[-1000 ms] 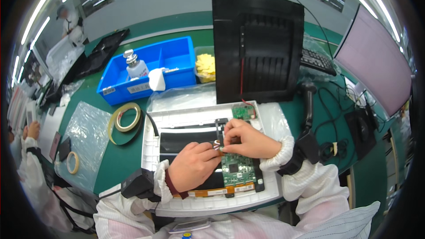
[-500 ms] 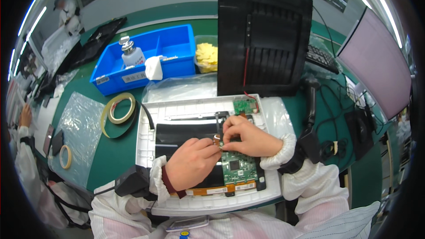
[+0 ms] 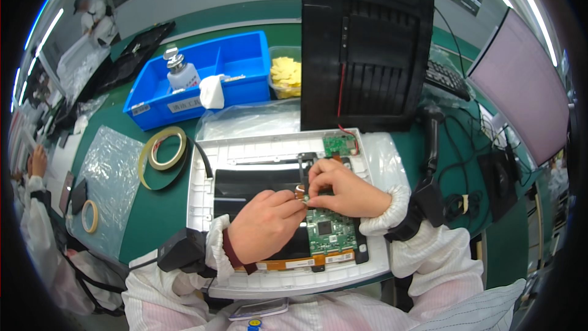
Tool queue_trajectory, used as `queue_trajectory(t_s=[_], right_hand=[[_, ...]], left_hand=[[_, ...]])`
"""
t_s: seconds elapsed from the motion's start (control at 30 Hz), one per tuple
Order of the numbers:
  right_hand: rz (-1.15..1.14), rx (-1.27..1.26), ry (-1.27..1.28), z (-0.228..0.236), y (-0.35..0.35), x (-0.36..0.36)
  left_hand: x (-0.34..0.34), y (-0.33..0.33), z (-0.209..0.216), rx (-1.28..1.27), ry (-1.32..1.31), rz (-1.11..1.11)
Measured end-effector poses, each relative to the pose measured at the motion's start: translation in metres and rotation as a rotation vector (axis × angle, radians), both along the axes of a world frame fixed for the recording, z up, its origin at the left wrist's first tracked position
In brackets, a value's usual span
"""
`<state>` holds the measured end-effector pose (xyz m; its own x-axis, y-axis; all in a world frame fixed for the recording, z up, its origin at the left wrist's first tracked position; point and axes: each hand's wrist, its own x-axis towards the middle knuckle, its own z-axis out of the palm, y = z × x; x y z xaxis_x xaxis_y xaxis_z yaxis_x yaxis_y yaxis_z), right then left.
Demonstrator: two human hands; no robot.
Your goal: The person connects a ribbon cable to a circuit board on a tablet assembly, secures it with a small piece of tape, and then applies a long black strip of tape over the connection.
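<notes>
A white plastic housing (image 3: pixel 202 208) lies before me with a black panel (image 3: pixel 257 187) inside it. On the panel's right side sits a green circuit board (image 3: pixel 334 242), with an orange flex strip (image 3: pixel 275 265) along its near edge. My left hand (image 3: pixel 263 227) and my right hand (image 3: pixel 343 190) meet at the board's left edge, fingertips pinched together. Between them shows a small brown flex cable (image 3: pixel 300 191), which both hands' fingers grip near its end. The exact contact is partly hidden by the fingers. A smaller green board (image 3: pixel 339 145) with red wires sits at the housing's far right corner.
Behind the housing stands a black back cover (image 3: pixel 367 55). A blue bin (image 3: pixel 202 73) holds a pump bottle (image 3: pixel 182 73); tape rolls (image 3: pixel 166 150) lie left. To the right are a barcode scanner (image 3: pixel 432 141), cables and a monitor (image 3: pixel 520 86). Another person's hand (image 3: pixel 38 160) shows far left.
Almost nothing differs. Both hands stay pinched at the same spot, and the view has shifted very slightly.
</notes>
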<state>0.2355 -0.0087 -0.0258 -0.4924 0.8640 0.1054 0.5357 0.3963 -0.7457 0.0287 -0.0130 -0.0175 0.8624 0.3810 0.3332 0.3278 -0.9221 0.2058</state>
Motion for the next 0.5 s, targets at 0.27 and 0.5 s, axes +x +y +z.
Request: queue_trajectory(t_s=[0.27, 0.5], right_hand=[[-0.022, 0.019, 0.004, -0.002, -0.0006, -0.0009], [-0.035, 0.032, 0.008, -0.004, -0.0009, -0.0008]], left_hand=[[0.0002, -0.0012, 0.0008, -0.003, 0.002, 0.005], [0.0011, -0.0019, -0.0011, 0.005, -0.007, 0.009]])
